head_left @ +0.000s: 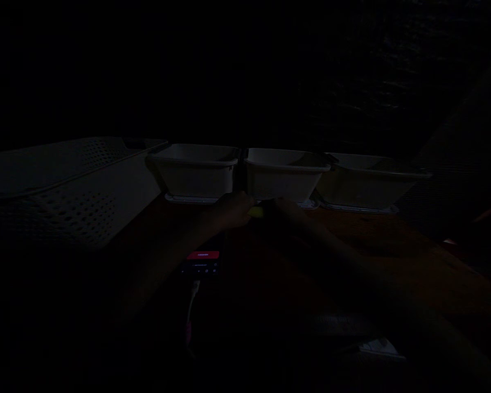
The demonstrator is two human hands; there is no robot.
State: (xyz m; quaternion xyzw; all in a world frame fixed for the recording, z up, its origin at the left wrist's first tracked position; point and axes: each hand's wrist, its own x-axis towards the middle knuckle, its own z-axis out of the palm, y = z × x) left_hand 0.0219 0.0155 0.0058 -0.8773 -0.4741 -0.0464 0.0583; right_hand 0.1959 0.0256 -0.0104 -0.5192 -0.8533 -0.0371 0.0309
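The picture is very dark. My left hand (238, 208), in the middle of the view, is closed on a small yellow thing (256, 212), whose kind I cannot make out. To its right, a short gap away, my right hand (287, 208) looks curled, its fingers mostly lost in the dark. Whatever it holds does not show. Both hands are in front of the middle white tub (284, 183). Below my left forearm lies a phone (201, 263) with a lit screen and a red bar on it.
A pale cable (192, 301) runs from near the phone towards me. Left stands a large white perforated basket (135, 188). Two more white tubs (194, 180) (364, 188) flank the middle one on the brown table (393, 240). A pale flat piece (380, 347) lies lower right.
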